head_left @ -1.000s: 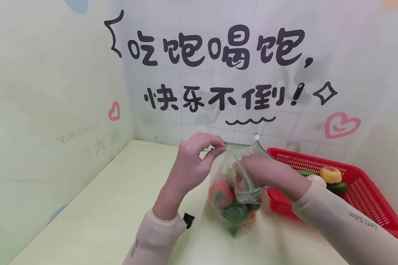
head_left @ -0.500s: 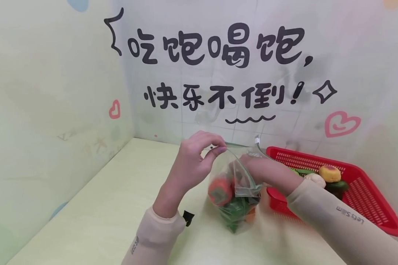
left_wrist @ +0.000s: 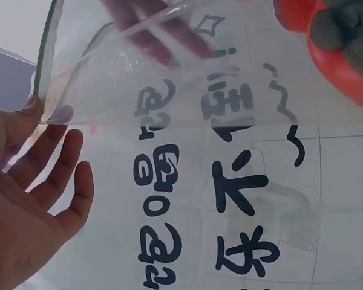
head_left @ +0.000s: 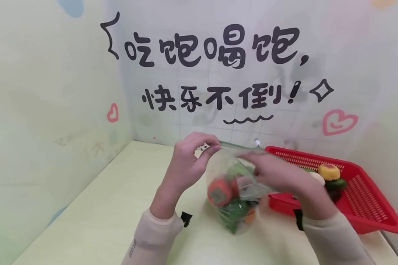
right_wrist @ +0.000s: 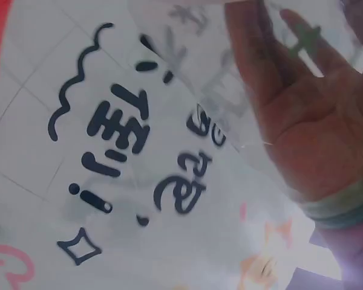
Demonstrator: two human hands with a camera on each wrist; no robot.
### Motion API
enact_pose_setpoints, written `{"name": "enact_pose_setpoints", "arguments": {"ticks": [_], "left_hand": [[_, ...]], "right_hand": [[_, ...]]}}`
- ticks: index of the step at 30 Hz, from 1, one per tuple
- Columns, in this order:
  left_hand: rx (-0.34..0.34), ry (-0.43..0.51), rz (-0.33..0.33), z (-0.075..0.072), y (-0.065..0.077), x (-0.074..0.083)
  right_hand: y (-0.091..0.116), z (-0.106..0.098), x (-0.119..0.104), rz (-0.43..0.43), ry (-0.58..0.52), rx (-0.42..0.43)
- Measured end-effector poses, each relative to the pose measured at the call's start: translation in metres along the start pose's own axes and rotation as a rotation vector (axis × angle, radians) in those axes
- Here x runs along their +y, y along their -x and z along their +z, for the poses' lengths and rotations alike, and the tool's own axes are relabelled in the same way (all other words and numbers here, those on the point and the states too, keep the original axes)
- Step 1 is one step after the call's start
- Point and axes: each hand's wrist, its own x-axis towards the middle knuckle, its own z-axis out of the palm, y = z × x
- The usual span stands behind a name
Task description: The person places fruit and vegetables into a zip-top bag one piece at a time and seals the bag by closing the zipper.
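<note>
A clear zip bag with a green-edged mouth stands on the table. Inside it are an orange-red persimmon, a dark green vegetable and other produce blurred by the plastic. My left hand pinches the left edge of the bag's mouth between thumb and forefinger; the left wrist view shows its other fingers loosely bent. My right hand is at the mouth's right side, partly within the bag. Its fingers look extended through the plastic in the right wrist view, with nothing seen held in the palm.
To the right of the bag stands a red perforated basket. It holds a yellow round item, a pale one and dark green produce. A printed wall rises behind the table.
My right hand was deep in the bag and has drawn back up to its mouth. A light green item now shows higher inside. The left hand keeps its pinch.
</note>
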Motion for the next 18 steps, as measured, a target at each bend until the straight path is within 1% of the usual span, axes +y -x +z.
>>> {"name": "enact_pose_setpoints", "arguments": {"ticks": [1,3,4,6,7,9,10,12,14,16,18], "left_hand": [[0.000,0.004,-0.001,0.001,0.000,0.000],[-0.003,0.005,-0.004,0.003,0.000,-0.001],[-0.006,0.002,-0.008,0.004,0.000,-0.001],[-0.014,-0.013,-0.019,0.005,0.000,-0.001],[-0.018,-0.021,-0.027,0.006,0.000,-0.002],[-0.026,-0.032,-0.049,0.005,0.000,-0.002],[-0.031,-0.038,-0.060,0.005,0.000,-0.003],[-0.040,-0.046,-0.077,0.003,0.000,-0.003],[-0.043,-0.054,-0.090,0.001,-0.001,-0.004],[-0.044,-0.060,-0.095,0.000,-0.001,-0.004],[-0.047,-0.063,-0.098,-0.001,-0.002,-0.004]], "right_hand": [[0.013,-0.006,-0.001,-0.052,-0.015,0.055],[0.039,-0.015,-0.005,-0.127,-0.089,0.164],[0.051,-0.018,-0.006,-0.179,-0.097,0.214],[0.070,-0.016,-0.009,-0.245,-0.062,0.327],[0.076,-0.015,-0.010,-0.274,-0.024,0.372],[0.080,-0.012,-0.013,-0.338,0.050,0.479],[0.078,-0.011,-0.014,-0.368,0.069,0.541],[0.074,-0.011,-0.015,-0.434,0.089,0.680],[0.068,-0.013,-0.016,-0.466,0.098,0.810],[0.067,-0.015,-0.017,-0.468,0.094,0.876],[0.066,-0.016,-0.018,-0.470,0.099,0.893]]}}
